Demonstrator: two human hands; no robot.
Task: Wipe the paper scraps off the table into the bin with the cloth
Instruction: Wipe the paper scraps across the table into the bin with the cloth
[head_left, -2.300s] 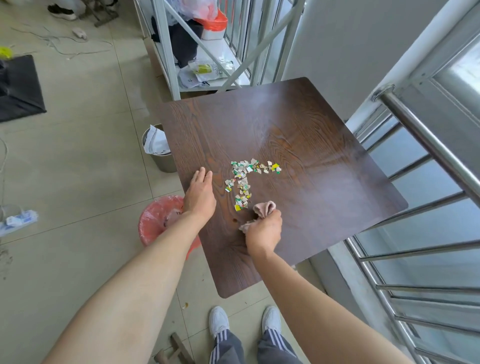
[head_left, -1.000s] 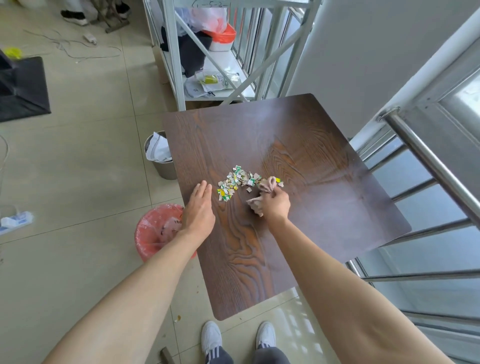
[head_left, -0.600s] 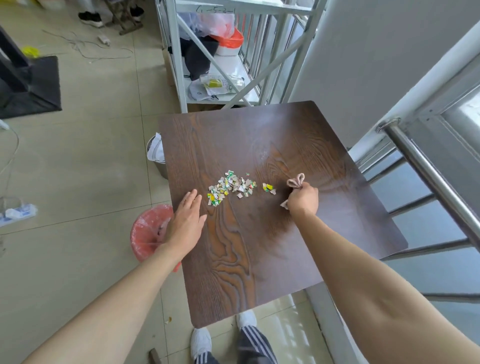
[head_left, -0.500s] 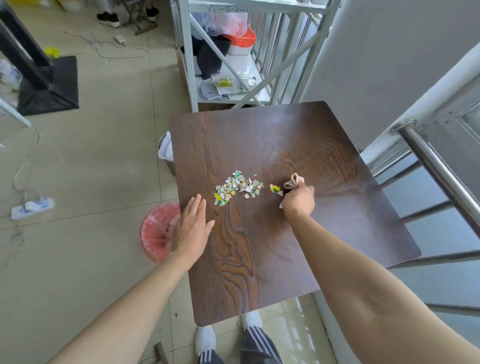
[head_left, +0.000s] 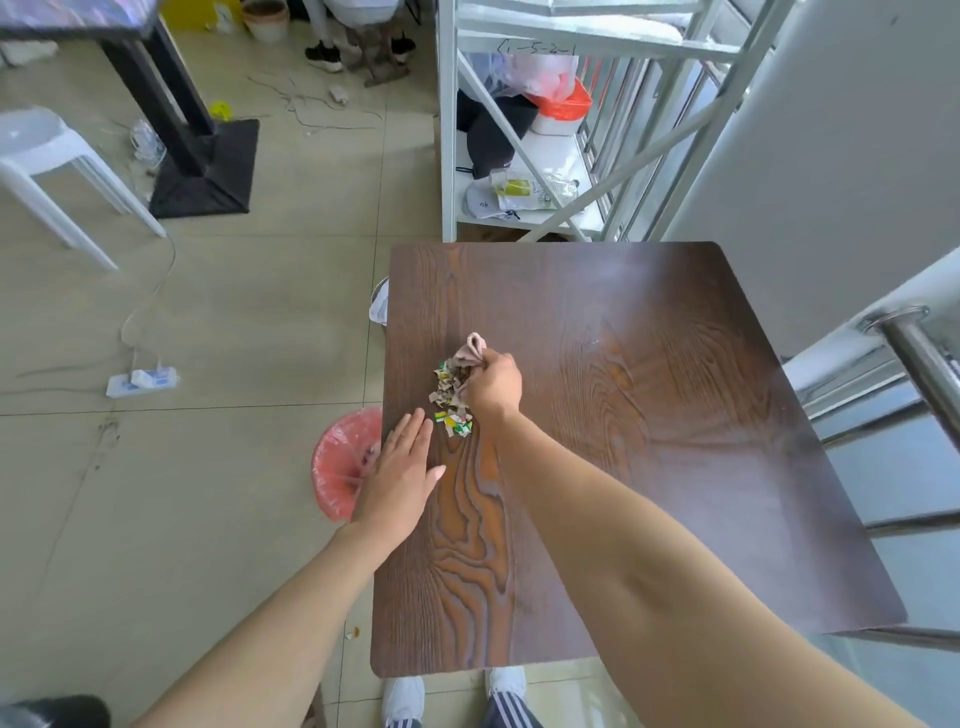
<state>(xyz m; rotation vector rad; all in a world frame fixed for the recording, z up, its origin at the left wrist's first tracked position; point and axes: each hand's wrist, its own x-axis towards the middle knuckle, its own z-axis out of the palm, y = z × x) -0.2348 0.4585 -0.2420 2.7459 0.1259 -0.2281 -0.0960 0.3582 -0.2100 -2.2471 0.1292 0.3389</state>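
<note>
Bin partly behind left hand and table

right hand + cloth: swept from right of the scraps leftward, now against them | scraps: loose spread bunched into a tight pile nearer the table's left edge, beside left hand

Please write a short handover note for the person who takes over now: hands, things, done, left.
Right hand: shut on the cloth, pressed against the scraps.
Left hand: open, flat at the table edge, above the bin.
Done: scraps gathered in one heap near the left edge.
Left: push the heap over the edge into the bin; none has visibly gone in yet.
</note>
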